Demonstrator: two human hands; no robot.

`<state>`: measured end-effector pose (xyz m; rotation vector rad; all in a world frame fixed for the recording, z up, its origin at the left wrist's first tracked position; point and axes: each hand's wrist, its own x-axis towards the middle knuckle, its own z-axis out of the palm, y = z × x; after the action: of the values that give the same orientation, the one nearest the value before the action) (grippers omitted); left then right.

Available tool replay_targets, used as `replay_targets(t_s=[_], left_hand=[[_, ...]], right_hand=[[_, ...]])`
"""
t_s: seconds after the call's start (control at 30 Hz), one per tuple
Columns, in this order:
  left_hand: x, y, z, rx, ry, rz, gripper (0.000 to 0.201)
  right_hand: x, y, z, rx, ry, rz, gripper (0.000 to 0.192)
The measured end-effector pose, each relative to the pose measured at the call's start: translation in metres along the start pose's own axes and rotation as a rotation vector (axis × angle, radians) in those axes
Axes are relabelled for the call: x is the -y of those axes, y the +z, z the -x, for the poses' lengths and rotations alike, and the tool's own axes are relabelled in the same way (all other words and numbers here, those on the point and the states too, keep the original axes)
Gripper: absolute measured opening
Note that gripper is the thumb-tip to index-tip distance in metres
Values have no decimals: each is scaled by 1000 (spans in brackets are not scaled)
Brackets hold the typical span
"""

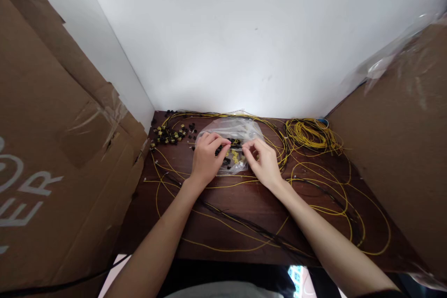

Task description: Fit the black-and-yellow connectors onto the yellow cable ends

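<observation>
Both hands, left (206,158) and right (263,162), are pinched on a small connector (233,145) held over the clear bag (230,131) mid-bench (244,205), keeping loose parts contained among yellow cables (310,134).

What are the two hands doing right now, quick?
Left hand: fingers pinched on a thin yellow wire over the clear plastic bag.
Right hand: pinched on the same wire.

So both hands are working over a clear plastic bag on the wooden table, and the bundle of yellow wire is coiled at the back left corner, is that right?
Not quite. The head view shows the bundle of yellow wire coiled at the back right corner, not the left. The rest stands: the left hand and right hand work over the clear plastic bag on the wooden table.
</observation>
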<state>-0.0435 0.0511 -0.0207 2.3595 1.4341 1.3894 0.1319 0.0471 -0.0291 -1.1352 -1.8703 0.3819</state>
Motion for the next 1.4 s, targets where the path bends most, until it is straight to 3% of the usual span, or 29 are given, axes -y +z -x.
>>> replay_targets(t_s=[1.4], left_hand=[[-3,1,0,41,59,-24,10]], right_hand=[[1,0,0,16,11,14,10]])
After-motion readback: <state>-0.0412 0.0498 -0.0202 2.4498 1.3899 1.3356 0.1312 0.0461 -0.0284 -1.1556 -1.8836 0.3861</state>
